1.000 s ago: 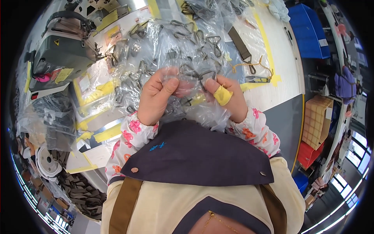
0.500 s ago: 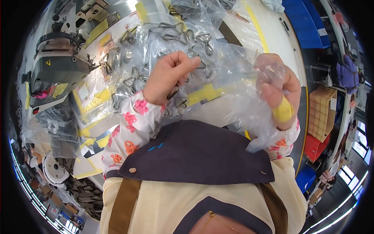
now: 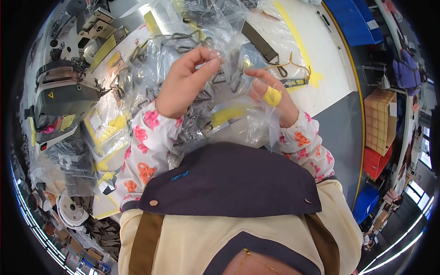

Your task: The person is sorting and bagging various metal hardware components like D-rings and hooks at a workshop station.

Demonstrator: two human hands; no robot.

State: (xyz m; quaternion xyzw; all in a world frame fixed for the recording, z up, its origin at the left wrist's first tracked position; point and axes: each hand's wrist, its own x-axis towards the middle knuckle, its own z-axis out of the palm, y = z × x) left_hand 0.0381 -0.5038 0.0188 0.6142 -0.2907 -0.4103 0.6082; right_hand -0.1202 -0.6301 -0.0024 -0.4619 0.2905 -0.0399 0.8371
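Note:
A clear plastic bag (image 3: pixel 256 121) with metal triangle-shaped hooks (image 3: pixel 185 36) in and under it spreads over the table in front of me. My left hand (image 3: pixel 185 82) is closed, its thumb and forefinger pinching an edge of the film over the hooks. To its right, my right hand (image 3: pixel 275 98), yellow tape round one finger, has its forefinger stretched left. Its other fingers are curled into the same film, which hangs below them. What lies under the curled fingers is partly hidden.
A dark strap with a hook (image 3: pixel 261 43) and small thread snips (image 3: pixel 295 82) on a yellow cord lie beyond my right hand. A grey sewing machine (image 3: pixel 64 96) stands on the left. Blue bins (image 3: pixel 360 23) and cartons (image 3: pixel 380 121) line the right side.
My right hand has come left and inward, close to my left hand, and the stretched film has gone slack. My left hand moved slightly left. The strap and snips are now uncovered.

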